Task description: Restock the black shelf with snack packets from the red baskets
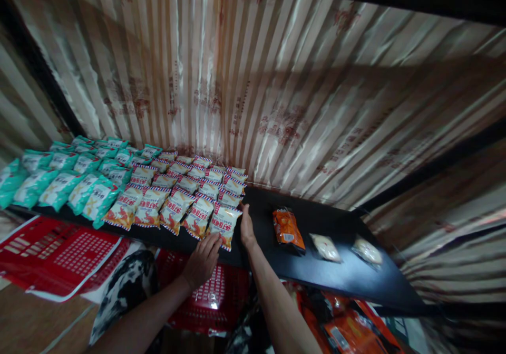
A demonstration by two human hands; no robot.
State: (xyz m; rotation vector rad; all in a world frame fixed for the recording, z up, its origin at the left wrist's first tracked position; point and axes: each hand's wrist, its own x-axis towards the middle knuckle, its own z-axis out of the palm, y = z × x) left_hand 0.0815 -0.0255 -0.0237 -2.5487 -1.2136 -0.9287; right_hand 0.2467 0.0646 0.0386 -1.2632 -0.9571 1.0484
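Rows of cream-and-orange snack bags (174,209) with red lettering and striped edges lie on a black shelf (261,201). My left hand (203,259) rests its outstretched fingers on the lower front of the rightmost front snack bag (225,222). Along that bag's right side stands my right hand (247,227), fingers straight and together, palm turned toward the rows. Neither hand is wrapped round a bag. My right fingertips reach back beside the second row; whether they press on it I cannot tell.
Teal snack bags (63,188) fill the shelf's left end. To the right lie an orange packet (288,228) and two pale packets (326,248). Red baskets (63,254) stand below the front edge, and orange packets (351,333) lie below right. A striped curtain (221,79) hangs behind.
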